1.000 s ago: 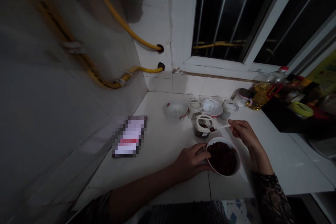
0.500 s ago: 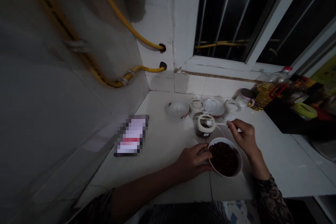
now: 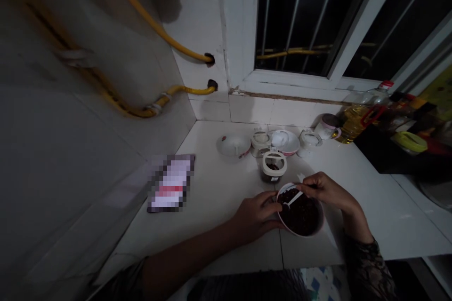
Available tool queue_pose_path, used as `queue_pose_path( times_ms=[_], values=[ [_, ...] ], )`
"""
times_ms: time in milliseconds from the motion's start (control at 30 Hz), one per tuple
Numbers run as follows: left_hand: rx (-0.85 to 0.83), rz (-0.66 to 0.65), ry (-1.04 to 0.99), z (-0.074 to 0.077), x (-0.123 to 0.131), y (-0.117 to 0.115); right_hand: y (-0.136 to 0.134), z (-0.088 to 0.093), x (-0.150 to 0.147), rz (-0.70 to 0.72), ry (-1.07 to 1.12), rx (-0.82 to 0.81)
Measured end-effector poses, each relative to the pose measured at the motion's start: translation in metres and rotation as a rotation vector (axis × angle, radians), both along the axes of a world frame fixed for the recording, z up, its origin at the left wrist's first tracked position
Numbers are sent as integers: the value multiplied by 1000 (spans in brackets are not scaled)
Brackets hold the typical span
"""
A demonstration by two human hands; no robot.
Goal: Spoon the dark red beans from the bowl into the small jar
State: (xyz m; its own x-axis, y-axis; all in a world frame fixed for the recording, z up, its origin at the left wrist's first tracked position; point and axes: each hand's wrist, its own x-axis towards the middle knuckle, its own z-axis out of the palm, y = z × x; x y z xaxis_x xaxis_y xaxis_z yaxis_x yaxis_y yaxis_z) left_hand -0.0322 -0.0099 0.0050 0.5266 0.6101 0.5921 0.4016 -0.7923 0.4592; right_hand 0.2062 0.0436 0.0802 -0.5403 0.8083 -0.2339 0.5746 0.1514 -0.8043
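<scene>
A white bowl [image 3: 318, 225] full of a dark red-brown food sits on the white counter [image 3: 219, 197] in front of me. My left hand [image 3: 256, 216] curls against the bowl's left side and steadies it. My right hand [image 3: 326, 192] pinches a small white spoon [image 3: 292, 201] whose tip dips into the bowl's food. Just behind the bowl stands an open small jar [image 3: 273, 167] with dark contents and a white rim.
Behind the jar are a white bowl [image 3: 233, 145], two lidded jars [image 3: 260, 143] [image 3: 310, 141] and a plate [image 3: 285, 141]. An oil bottle [image 3: 360, 115] and other bottles stand at the right by a dark stove. A blurred flat packet [image 3: 171, 182] lies left. Yellow hoses [image 3: 165, 37] run along the wall.
My right hand has brought the spoon from the small jar down into the bowl. The left hand has stayed on the bowl.
</scene>
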Motion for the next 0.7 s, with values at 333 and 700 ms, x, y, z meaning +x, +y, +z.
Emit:
queue_pose_path(
  times_ms=[333,700],
  values=[
    [19,17,8,1,0,0,4,-1,8,-30,8,20],
    [18,8,-9,0,0,0,7,-1,13,-55,33,-29]
  ],
)
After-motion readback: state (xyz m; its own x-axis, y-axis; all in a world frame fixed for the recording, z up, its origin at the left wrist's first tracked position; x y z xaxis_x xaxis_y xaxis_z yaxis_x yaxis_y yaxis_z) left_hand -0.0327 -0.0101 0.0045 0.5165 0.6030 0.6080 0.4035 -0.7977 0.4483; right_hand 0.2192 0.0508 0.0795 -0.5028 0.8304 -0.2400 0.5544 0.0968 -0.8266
